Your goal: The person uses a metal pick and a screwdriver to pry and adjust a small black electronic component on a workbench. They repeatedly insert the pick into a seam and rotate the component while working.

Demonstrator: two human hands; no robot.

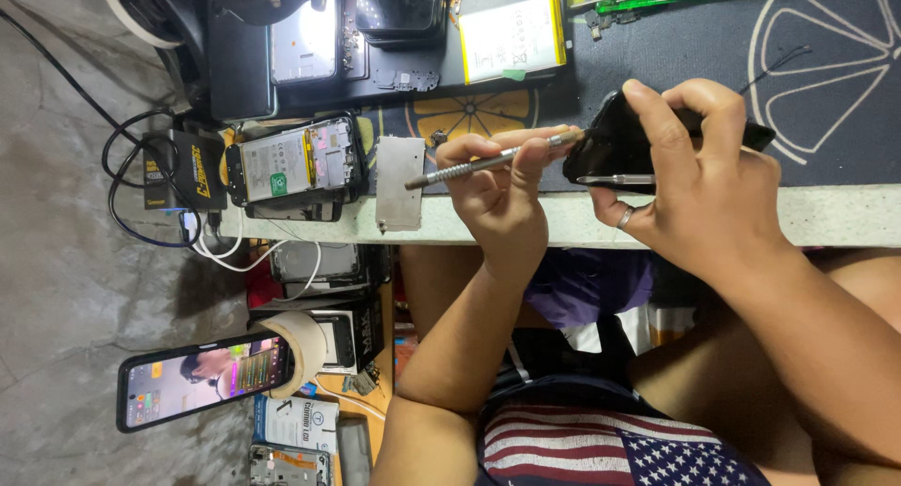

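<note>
My left hand (496, 193) grips a slim metal screwdriver (469, 167) with a knurled shaft. Its tip points right, at the edge of a black phone (610, 144). My right hand (699, 190) wraps around that phone and lifts it over the front edge of the workbench. Fine metal tweezers (615, 179) lie along the same hand's fingers, under the phone. There is a ring (624, 218) on one finger of the right hand. Both forearms reach up from my lap.
A dark mat with a citrus pattern (826, 64) covers the bench. On it lie an opened phone showing its battery (293, 162), a small metal plate (400, 182), a loose white battery (512, 36), more phone parts and a black charger with cables (178, 172). Below left, a lit phone (202, 380) leans on a tape roll.
</note>
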